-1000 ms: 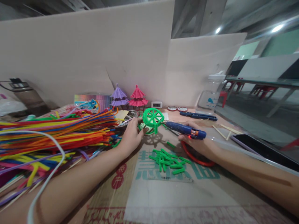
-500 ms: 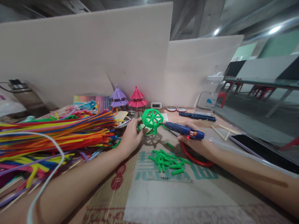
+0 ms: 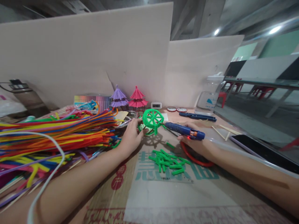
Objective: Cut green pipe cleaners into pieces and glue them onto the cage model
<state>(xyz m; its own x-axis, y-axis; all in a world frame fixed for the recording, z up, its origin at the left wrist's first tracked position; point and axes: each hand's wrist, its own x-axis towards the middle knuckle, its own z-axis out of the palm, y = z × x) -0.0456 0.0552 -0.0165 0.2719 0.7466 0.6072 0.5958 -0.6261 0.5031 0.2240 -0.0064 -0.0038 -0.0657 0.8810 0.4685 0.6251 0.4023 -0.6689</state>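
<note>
My left hand (image 3: 131,135) grips a green pipe-cleaner wheel with spokes (image 3: 153,119), holding it upright above the cardboard. My right hand (image 3: 195,140) is closed around a blue glue gun (image 3: 185,130) whose nozzle points left at the wheel's right rim. A red light glows on the gun near my fingers. Several short green pipe-cleaner pieces (image 3: 167,160) lie in a heap on the cardboard just in front of both hands. A red ring (image 3: 196,160) lies under my right wrist.
A big pile of coloured pipe cleaners (image 3: 58,133) fills the left side. Purple (image 3: 118,96) and pink (image 3: 137,97) small pagoda models stand at the back. A blue tool (image 3: 197,117), a clear bottle (image 3: 209,95), wooden sticks (image 3: 221,130) and a dark phone (image 3: 261,149) lie to the right.
Hardly anything moved; the view shifted slightly and the glue gun's tip stays at the green wheel.
</note>
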